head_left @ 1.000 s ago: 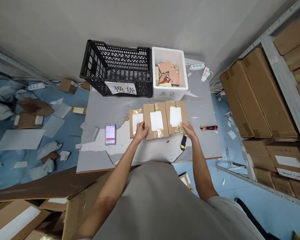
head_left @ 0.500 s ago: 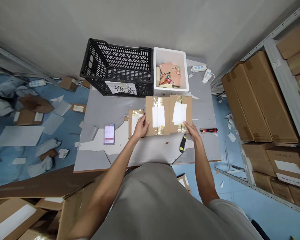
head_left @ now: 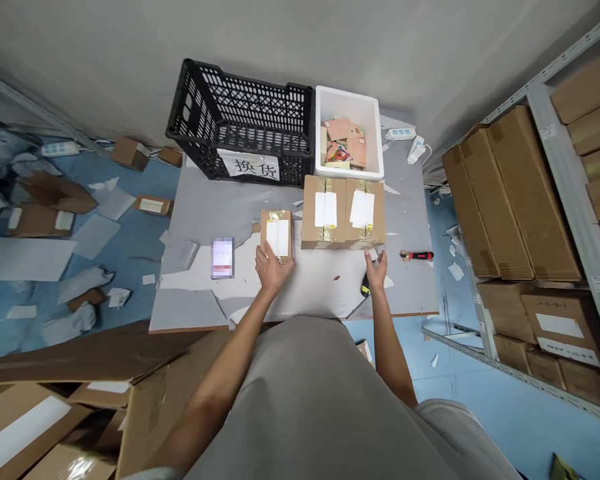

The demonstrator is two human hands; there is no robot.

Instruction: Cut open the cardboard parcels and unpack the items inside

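My left hand [head_left: 273,269] is at the near end of a small cardboard box [head_left: 279,237] with a white label, its fingers on one side and its thumb on the other. To the right stand two taped cardboard boxes side by side, a left one [head_left: 325,212] and a right one [head_left: 364,212], each with white paper on top. Just in front of the right one, my right hand [head_left: 376,270] is open and holds nothing. Beneath that hand lies a black-and-yellow utility knife [head_left: 365,287], partly hidden by it.
A black plastic crate [head_left: 240,137] and a white foam box [head_left: 380,143] holding pink cards stand at the back. A phone [head_left: 223,257] lies left, a red-and-black cutter [head_left: 420,256] right. Shelves of cartons [head_left: 510,193] flank the table; an open carton [head_left: 150,400] is at lower left.
The two larger boxes have moved back against the foam box, and both hands have let go of them. My left hand has shifted onto the small box; my right hand has drawn back.
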